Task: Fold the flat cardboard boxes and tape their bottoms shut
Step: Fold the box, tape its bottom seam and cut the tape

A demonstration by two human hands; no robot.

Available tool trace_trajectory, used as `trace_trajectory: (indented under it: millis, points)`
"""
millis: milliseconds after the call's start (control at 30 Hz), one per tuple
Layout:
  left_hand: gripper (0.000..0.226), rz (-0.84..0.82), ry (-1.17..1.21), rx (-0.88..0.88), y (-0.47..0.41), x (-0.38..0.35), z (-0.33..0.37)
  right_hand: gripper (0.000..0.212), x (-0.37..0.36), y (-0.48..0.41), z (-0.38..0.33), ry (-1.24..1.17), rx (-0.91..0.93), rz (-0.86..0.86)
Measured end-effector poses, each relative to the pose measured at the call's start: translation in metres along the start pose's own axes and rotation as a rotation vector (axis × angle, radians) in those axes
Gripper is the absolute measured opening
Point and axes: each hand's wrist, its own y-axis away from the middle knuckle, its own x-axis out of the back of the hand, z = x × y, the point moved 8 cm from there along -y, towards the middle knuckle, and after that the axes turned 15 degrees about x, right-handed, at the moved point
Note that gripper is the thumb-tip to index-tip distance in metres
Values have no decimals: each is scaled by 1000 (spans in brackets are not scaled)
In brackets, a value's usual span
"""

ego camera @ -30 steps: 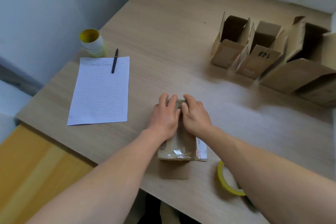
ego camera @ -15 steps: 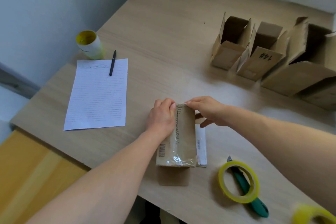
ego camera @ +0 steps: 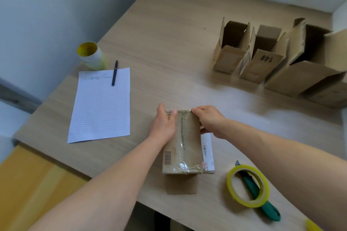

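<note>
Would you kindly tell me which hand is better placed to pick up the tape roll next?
The right hand, probably: the tape roll lies right of the box, on that hand's side, while the left hand holds the box's left side and would have to cross over.

A pen (ego camera: 114,73) lies on the paper (ego camera: 101,110), left of the box (ego camera: 185,142). The tape roll (ego camera: 230,185) lies right of it.

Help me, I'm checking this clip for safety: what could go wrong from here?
The knife lies under the tape roll, blade tip exposed near the right forearm; grabbing the tape could mean a cut. The tape on the box's near end looks wrinkled, so it may lift. The box sits near the table's front edge; a push from the left hand or right hand might slide it off.
</note>
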Motion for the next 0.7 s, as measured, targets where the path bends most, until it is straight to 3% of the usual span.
trace_trajectory:
  millis: [233, 433, 567, 700]
  points:
    - [52, -27, 171, -31, 17, 1, -15, 41, -4, 16, 20, -126, -95, 90]
    - [46, -148, 271, 98, 12, -4, -20, 43, -7, 25, 25, -200, -132, 155]
    - [74, -122, 103, 149, 24, 1, -35, 54, -8, 43, 28, -100, -214, 122]
    - [65, -221, 168, 212, 36, -3, -46, 64, -9, 64, 30, -77, -289, 72]
